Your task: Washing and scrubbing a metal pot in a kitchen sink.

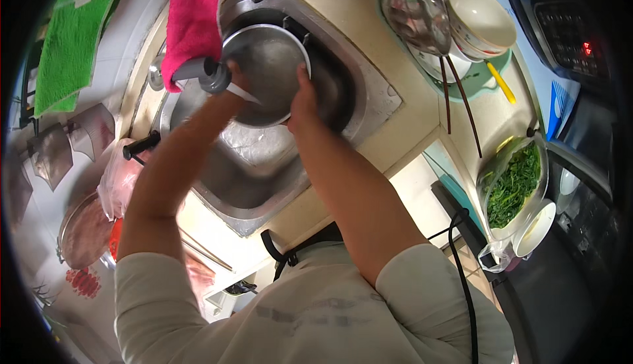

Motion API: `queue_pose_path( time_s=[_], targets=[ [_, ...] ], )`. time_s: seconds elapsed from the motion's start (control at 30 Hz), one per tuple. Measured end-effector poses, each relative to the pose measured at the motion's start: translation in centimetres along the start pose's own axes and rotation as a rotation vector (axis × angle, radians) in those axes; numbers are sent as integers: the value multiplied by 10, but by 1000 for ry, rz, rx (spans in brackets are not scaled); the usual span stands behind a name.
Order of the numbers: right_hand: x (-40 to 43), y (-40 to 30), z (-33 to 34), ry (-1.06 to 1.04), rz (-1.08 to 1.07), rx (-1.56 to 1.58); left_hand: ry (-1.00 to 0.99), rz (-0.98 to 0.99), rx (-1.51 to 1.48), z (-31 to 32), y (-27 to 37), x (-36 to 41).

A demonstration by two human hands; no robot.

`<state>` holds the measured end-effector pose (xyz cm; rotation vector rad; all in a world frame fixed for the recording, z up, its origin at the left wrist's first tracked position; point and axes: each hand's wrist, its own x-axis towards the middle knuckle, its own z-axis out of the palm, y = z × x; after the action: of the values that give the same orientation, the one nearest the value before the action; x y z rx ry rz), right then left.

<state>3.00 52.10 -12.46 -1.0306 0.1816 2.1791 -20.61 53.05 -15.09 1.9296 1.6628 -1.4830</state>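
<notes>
Over the sink basin (pixel 257 186), a round metal pan (pixel 274 74) is tilted, its inside facing me. My right hand (pixel 304 99) grips its right rim, thumb on the inner side. My left hand (pixel 238 79) is at the pan's left part, blurred and partly hidden by the grey faucet (pixel 216 78); whether it grips the rim cannot be told. A stream of water (pixel 245 94) runs from the faucet past that hand into the pan. Behind the pan, a dark rounded thing (pixel 339 92) sits in the sink, mostly covered.
A pink cloth (pixel 194 22) hangs over the faucet. On the right counter, a green basin (pixel 502 69) holds bowls (pixel 482 15), a metal colander (pixel 415 10) and chopsticks (pixel 462 102). Nearer stands a bag of chopped greens (pixel 514 186) beside a white bowl (pixel 535 228). A black cable (pixel 462 285) hangs at my right.
</notes>
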Motion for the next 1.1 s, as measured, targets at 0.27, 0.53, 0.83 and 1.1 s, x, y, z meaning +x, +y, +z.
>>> queue_pose_path(
  time_s=[0.27,0.53,0.83,1.1],
  targets=[
    [8,-26,-18,254,-207,-99,863,-202,439,-23,25,-14],
    [2,-47,-23,478,-415,-404,342,-156,-769,-111,96,-142],
    [0,0,33,-95,-1012,-1624,653,-1075,-1646,-7,102,-145],
    [91,9,29,-763,-480,-2165,910,-593,-2507,7,96,-112]
  ],
)
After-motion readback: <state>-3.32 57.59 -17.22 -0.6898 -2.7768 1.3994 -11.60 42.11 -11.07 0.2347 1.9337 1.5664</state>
